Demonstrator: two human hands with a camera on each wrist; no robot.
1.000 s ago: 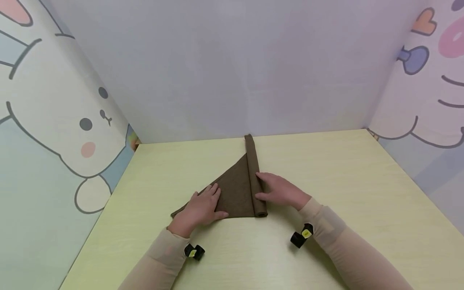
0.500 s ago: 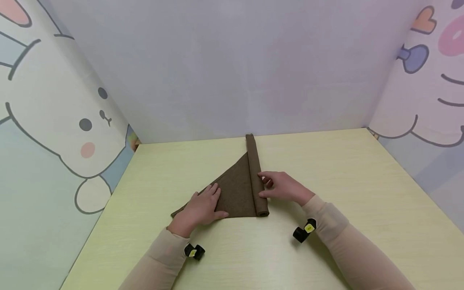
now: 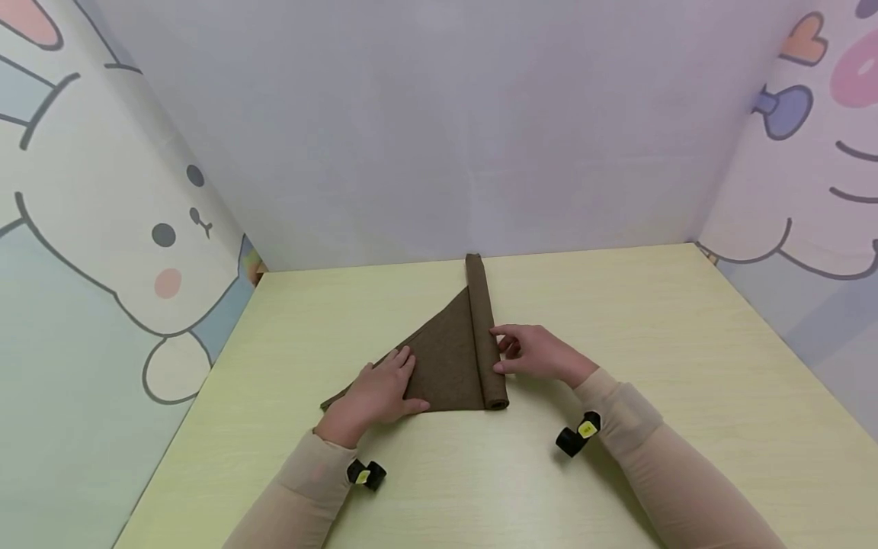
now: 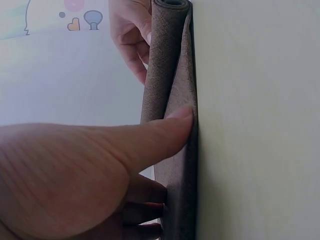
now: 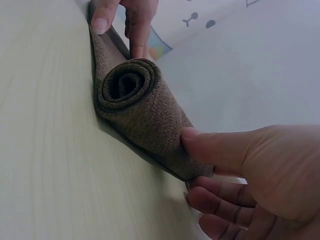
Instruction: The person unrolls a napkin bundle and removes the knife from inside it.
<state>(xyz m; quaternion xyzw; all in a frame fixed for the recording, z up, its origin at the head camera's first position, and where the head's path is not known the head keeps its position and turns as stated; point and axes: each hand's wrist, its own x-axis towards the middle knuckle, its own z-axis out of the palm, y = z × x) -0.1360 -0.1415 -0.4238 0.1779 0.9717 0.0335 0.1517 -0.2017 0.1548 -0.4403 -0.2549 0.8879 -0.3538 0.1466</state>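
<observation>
A dark brown, coarsely woven cloth [image 3: 446, 358] lies around the middle of the table [image 3: 617, 305], part of it wound into a tight tube [image 3: 483, 328] whose near end shows a spiral with a small hollow at its centre. The tube runs lengthwise and its far end reaches the table's far edge; from its left side the flat part spreads out, with a slanting far edge and a fairly straight near edge narrowing to a point. On that flat part rests the left hand [image 3: 376, 393], fingers stretched out, thumb along the near edge. The right hand [image 3: 542, 354] holds the tube's right side between its thumb and bent fingers. Pale tabletop stretches from the cloth to the left and right edges, both well apart from it, and on toward the person. A plain pale panel [image 3: 439, 137] rises behind the far edge, and cartoon-printed panels [image 3: 82, 198] flank both sides.
</observation>
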